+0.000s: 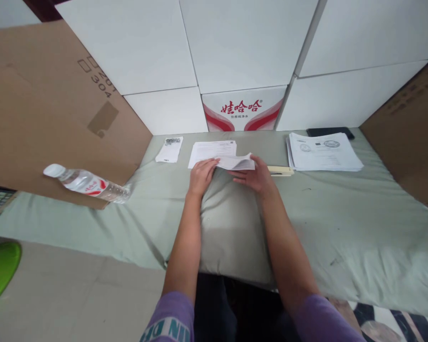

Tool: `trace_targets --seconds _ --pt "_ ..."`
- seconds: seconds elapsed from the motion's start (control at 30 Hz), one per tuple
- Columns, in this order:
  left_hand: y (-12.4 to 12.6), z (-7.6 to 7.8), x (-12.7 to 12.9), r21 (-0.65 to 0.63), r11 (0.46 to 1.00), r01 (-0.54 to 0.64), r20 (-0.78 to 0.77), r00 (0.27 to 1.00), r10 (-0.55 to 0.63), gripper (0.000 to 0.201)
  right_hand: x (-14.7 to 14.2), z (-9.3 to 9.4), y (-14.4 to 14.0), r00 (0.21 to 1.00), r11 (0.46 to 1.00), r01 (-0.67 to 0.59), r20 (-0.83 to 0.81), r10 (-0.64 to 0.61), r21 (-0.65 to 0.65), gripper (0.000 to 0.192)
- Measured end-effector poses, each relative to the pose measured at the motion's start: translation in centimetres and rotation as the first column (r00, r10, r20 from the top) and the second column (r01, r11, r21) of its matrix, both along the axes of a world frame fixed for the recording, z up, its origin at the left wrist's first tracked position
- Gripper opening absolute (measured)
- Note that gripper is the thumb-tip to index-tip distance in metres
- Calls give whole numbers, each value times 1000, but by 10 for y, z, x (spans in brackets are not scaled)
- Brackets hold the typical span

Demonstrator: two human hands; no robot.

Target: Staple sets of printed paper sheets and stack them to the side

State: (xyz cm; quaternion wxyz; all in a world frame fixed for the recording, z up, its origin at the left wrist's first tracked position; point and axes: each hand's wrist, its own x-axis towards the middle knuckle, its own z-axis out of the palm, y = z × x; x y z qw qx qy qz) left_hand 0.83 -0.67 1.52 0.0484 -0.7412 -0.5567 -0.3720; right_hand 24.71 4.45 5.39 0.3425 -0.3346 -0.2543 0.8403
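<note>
My left hand (201,175) and my right hand (254,175) hold a folded white sheet of paper (236,162) between them, over a grey-green pillow (231,228) on the bed. The left hand pinches the sheet's left end; the right hand's fingers grip its right side. Just behind it lies a flat printed sheet (210,150). A thick stack of printed papers (323,152) rests to the right, and a cream envelope or folder (281,170) pokes out beside my right hand.
A clear water bottle (87,183) lies on its side at the left, against a cardboard sheet (46,109). A small slip of paper (169,149) lies at the back left. A dark phone (330,131) sits behind the stack. More cardboard (408,128) stands at the right. White panels form the back wall.
</note>
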Motion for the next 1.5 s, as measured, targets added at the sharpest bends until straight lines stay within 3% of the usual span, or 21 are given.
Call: trace_targets --seconds 0.1,0.23,0.3,0.4,0.47,0.53,0.63,0.8,1.0,1.5 --pt "0 1 0 -52 998 20 -32 999 -21 34 10 -2 9 998 998 -52 20 52 17 47" --pt "1 -1 -2 -56 998 -24 -69 997 20 30 9 -12 21 943 991 -68 331 25 118 33" --pt "3 -3 -3 -42 993 -109 -52 993 107 30 3 -18 25 893 968 20 432 -130 249 36" --pt "7 -10 -7 -103 962 -254 -19 967 253 45 -4 -23 30 841 839 274 307 -446 470 37" --pt "9 -16 -9 -217 936 -277 -43 961 274 57 -4 -23 32 806 758 411 187 -562 507 36" --pt "12 -22 -10 -332 912 -242 -54 970 238 60 -3 -21 34 787 728 494 112 -607 476 34" --pt "16 -31 -10 -395 894 -210 -15 975 222 56 -4 -19 33 787 732 558 30 -616 392 33" --pt "17 -32 -9 -293 923 -250 3 965 262 41 -8 -23 31 808 765 563 -10 -590 313 36" --pt "16 -21 -6 -275 919 -283 -5 956 293 23 -11 -26 32 820 780 549 -14 -572 301 34" --pt "16 -21 -5 -228 939 -257 -37 966 256 18 -18 -27 29 831 789 521 16 -556 326 38"
